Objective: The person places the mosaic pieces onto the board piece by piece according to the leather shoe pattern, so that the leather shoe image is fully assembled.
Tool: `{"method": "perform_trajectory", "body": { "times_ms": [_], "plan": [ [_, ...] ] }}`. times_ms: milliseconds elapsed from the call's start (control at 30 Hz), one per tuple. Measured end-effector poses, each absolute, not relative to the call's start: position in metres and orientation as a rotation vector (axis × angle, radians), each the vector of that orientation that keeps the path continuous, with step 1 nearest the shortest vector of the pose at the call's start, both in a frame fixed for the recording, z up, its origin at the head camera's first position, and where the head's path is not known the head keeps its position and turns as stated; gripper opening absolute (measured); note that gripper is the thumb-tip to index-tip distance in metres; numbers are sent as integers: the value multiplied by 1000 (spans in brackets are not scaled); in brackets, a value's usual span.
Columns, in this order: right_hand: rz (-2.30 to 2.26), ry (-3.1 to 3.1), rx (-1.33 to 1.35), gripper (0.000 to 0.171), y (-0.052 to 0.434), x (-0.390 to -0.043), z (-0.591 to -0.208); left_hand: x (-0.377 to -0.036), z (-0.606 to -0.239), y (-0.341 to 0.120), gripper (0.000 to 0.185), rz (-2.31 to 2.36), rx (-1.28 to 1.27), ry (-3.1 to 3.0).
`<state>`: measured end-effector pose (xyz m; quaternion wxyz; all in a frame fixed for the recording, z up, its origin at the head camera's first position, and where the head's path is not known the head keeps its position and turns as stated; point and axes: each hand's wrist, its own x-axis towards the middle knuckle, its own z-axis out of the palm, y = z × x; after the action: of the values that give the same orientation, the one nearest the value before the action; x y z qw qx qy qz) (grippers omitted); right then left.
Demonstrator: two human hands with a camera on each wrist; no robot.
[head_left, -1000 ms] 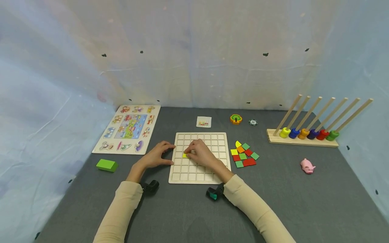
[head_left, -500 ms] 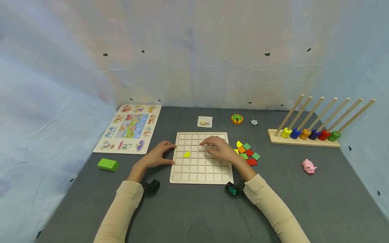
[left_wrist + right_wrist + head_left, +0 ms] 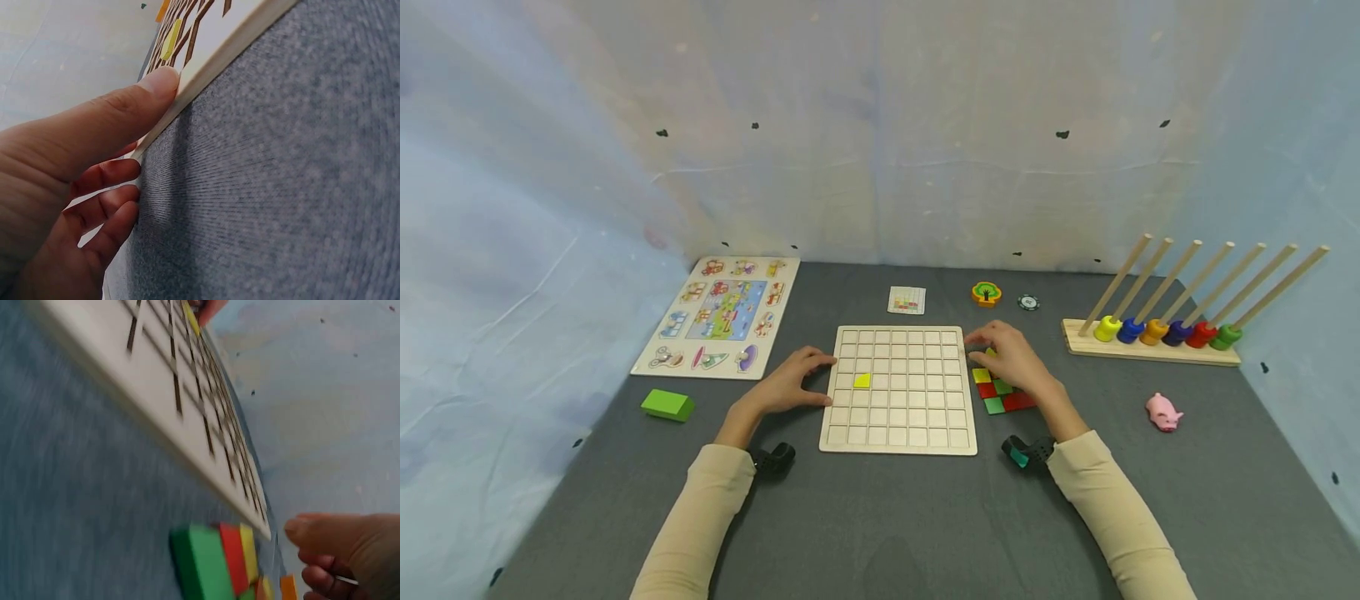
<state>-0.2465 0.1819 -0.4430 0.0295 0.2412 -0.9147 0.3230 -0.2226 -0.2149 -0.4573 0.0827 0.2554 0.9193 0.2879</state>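
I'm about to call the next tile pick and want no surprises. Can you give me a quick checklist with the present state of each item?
1. Grid board steadied: ok, the left hand rests against its left edge, thumb on the rim.
2. Yellow tile seated in a cell: cannot tell; it looks slightly askew.
3. Right hand over the loose tiles: ok, it hovers above the pile right of the board.
4. Right hand free: cannot tell, the fingers are curled and hide what is beneath.
5. Pattern card in view: ok, it lies beyond the board.
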Motion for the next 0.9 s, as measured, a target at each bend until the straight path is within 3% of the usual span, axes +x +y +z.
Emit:
{"method": "perform_trajectory", "body": {
  "times_ms": [367, 900],
  "plan": [
    [835, -2970, 559, 36, 199, -248, -453, -223, -456, -215, 69, 866, 764, 2739],
    [1006, -2834, 470, 17, 191, -250, -456, -221, -454, -214, 69, 880, 771, 2731]
  ]
}}
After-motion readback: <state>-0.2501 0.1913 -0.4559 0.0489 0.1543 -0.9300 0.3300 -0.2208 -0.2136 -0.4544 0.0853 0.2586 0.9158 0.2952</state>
